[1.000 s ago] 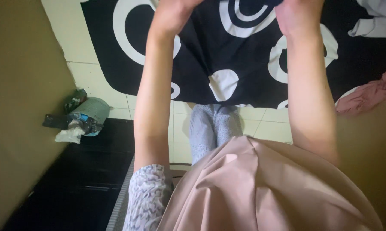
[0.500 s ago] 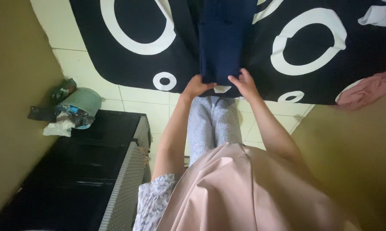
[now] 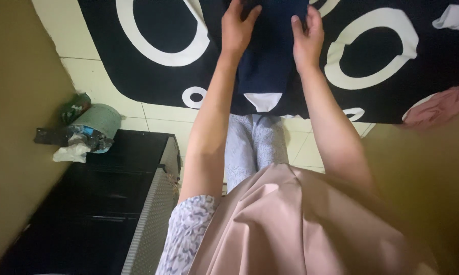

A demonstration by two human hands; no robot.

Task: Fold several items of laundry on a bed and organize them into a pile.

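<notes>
A green bin (image 3: 94, 122) sat at the left by the black cabinet (image 3: 112, 203). Since a half-second before, both hands had climbed the navy garment (image 3: 267, 61): left hand (image 3: 239, 28) and right hand (image 3: 306, 35) each gripped an edge, apparently pinching, above the ringed black rug (image 3: 153, 71).

Pale floor tiles (image 3: 115, 84) are covered by a black rug with white rings (image 3: 153, 40). A black cabinet (image 3: 97, 203) is set against an olive wall (image 3: 15, 102); a small green bin (image 3: 94, 122) is seen beside it.
</notes>
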